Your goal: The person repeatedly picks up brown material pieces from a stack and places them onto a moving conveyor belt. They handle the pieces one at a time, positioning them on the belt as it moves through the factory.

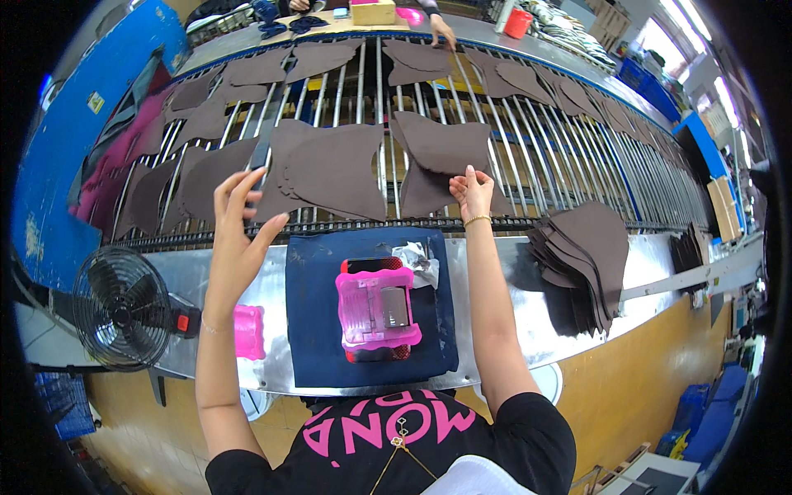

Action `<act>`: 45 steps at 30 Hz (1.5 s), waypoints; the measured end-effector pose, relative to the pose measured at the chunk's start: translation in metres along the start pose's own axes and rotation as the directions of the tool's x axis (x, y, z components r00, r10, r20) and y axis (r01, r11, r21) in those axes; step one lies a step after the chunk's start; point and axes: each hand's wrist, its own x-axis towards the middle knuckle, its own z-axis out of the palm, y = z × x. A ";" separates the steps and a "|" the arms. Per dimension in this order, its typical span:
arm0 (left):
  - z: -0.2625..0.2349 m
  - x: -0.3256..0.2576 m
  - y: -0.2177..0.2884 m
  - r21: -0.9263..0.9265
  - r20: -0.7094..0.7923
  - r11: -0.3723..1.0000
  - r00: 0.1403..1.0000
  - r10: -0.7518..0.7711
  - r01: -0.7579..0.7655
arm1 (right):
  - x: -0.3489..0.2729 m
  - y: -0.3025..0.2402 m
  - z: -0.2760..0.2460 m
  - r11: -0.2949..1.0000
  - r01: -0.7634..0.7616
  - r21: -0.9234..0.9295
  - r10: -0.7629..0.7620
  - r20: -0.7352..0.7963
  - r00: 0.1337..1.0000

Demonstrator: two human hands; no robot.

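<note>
My left hand (239,219) is raised over the roller conveyor (528,157) and holds a slim dark tool (261,158) by its lower end, over a large brown cut piece (330,169). My right hand (470,194) grips the lower edge of another brown cut piece (441,148) lying on the rollers. Several more brown pieces (247,70) are spread across the conveyor. In front of me a pink plastic container (377,307) sits on a dark blue mat (318,313) on the metal bench (528,322).
A stack of brown pieces (586,252) lies on the bench at the right. A black fan (120,307) stands at the left, with a pink object (247,332) beside it. Another person's hand (442,33), a cardboard box (373,11) and a red cup (518,23) are across the conveyor.
</note>
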 end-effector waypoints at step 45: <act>0.029 -0.059 -0.009 -0.277 0.118 0.946 0.983 -0.139 0.167 | -0.110 -0.227 -0.314 -0.056 -0.363 -0.930 -0.582 -0.265 0.769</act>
